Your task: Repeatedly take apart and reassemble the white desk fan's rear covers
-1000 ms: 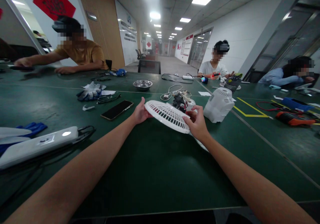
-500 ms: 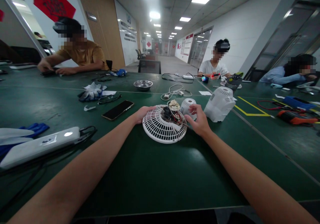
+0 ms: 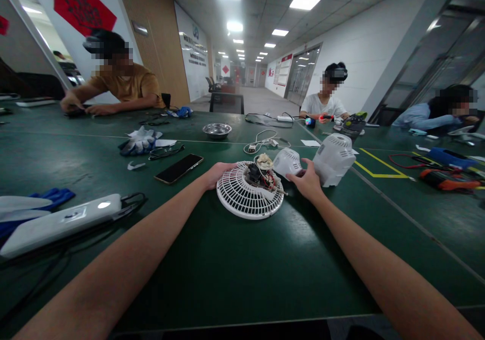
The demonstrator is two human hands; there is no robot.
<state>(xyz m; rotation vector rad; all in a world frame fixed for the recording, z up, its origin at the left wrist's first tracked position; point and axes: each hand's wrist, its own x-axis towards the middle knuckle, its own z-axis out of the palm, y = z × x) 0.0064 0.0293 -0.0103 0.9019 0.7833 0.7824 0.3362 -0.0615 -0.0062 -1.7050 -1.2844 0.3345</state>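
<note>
My left hand (image 3: 219,174) grips the rim of a round white fan grille (image 3: 246,198), its fingers partly out of sight at the edge. On top of the grille sits a fan motor (image 3: 259,174) with bare wires and a cream-coloured round part. Just right of it, my right hand (image 3: 308,182) is closed on a small white vented motor cover (image 3: 287,161), which is tilted to the left. Beyond that hand stands a larger white plastic housing (image 3: 333,159) with slots near its top.
Left of the grille lie a phone (image 3: 179,168), work gloves (image 3: 139,141) and a white power bank-like case (image 3: 62,224). A metal bowl (image 3: 216,130) and a coiled white cable (image 3: 261,143) are farther back. An orange multimeter (image 3: 449,180) lies right. Three people sit across the table.
My right hand has taken hold of the small motor cover and tipped it over from its upright stance. The left hand stays on the grille.
</note>
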